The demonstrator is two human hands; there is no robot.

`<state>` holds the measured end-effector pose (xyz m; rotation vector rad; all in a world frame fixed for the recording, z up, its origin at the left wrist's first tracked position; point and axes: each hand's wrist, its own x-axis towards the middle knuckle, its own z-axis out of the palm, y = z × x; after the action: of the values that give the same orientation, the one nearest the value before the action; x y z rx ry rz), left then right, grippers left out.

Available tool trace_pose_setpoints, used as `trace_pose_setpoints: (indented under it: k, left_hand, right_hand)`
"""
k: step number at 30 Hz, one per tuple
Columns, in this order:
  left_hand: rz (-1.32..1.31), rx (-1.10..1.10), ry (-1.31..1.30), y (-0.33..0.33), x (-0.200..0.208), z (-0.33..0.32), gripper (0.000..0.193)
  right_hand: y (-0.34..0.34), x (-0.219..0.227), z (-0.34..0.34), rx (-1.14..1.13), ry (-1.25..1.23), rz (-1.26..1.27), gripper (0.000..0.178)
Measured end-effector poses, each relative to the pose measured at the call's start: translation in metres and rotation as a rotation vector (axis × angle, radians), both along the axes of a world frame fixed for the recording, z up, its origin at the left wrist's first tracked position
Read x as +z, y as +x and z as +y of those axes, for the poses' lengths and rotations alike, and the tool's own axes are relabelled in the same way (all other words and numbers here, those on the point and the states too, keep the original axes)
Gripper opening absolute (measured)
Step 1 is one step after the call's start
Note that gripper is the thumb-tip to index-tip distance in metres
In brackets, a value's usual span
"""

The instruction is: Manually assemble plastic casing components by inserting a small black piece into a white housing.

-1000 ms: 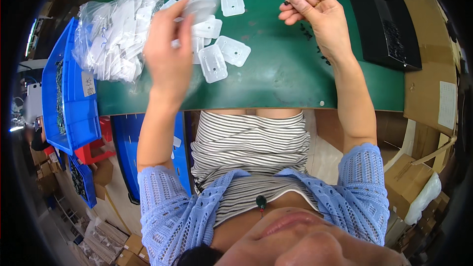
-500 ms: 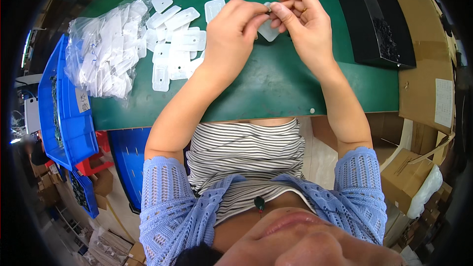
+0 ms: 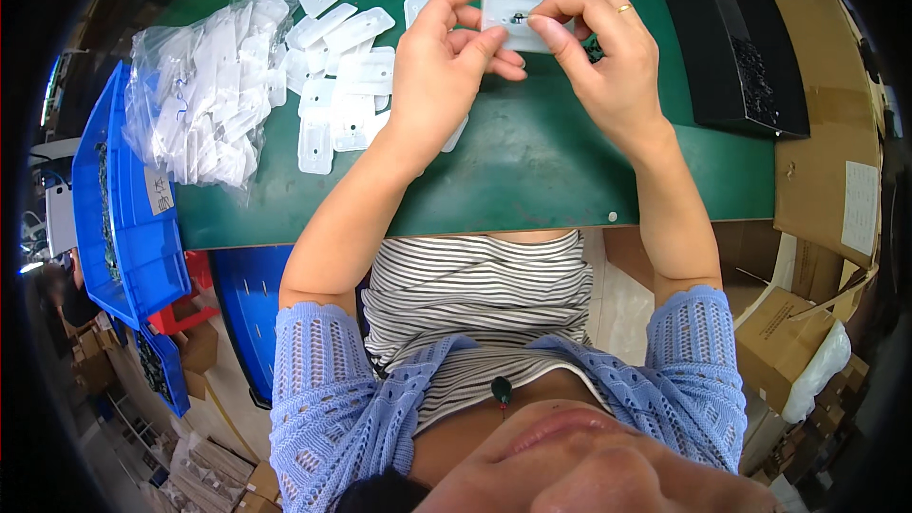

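Over the far middle of the table, my left hand [image 3: 439,71] grips the left end of a translucent white plastic plate [image 3: 496,11], thumb in front and fingers behind. A small dark part [image 3: 519,17] sits at the middle of that plate. My right hand [image 3: 616,62] is closed at the plate's right side, its thumb and forefinger pinched beside the dark part; whether they hold it, I cannot make out. Left of my left hand lies a loose pile of similar plates [image 3: 344,112], each with a small hole. Some small dark parts [image 3: 595,49] show partly behind my right hand.
A clear plastic bag [image 3: 204,100] full of plates lies at the left of the green table [image 3: 532,176]. Beyond the left edge hangs a blue bin [image 3: 152,256]. At the right stand a black tray [image 3: 698,85] with small dark pieces and a cardboard box [image 3: 822,104].
The plate has turned from hanging slanted to lying lengthwise, its face now showing the dark part. My left hand has shifted to its left end; my right hand has moved slightly right.
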<state>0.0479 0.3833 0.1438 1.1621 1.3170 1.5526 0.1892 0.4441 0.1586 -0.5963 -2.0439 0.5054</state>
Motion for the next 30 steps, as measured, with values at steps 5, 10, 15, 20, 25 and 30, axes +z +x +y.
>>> trace_pose_setpoints:
  k: [5, 10, 15, 20, 25, 30]
  left_hand:
    - [-0.187, -0.094, -0.199, -0.001, 0.005, -0.003, 0.024]
    - [-0.31, -0.128, -0.227, 0.002, 0.002, -0.003, 0.019]
    - [-0.269, -0.082, -0.156, 0.004, -0.002, -0.003, 0.017]
    - [-0.149, -0.06, -0.033, 0.008, -0.004, -0.003, 0.017]
    - [-0.145, -0.025, 0.066, 0.005, -0.008, -0.003, 0.017]
    - [-0.056, 0.004, 0.035, 0.003, -0.002, -0.004, 0.016]
  right_hand:
    - [0.0, -0.011, 0.002, -0.009, -0.098, 0.007, 0.008]
    - [-0.001, -0.012, 0.001, -0.161, -0.165, -0.082, 0.011]
    - [-0.001, -0.017, 0.003, -0.091, -0.355, -0.002, 0.013]
    - [-0.002, -0.018, 0.003, 0.049, -0.661, 0.135, 0.014]
    - [-0.005, -0.018, 0.001, 0.018, -0.291, 0.035, 0.018]
    - [-0.002, -0.016, 0.004, 0.054, -0.128, 0.063, 0.009]
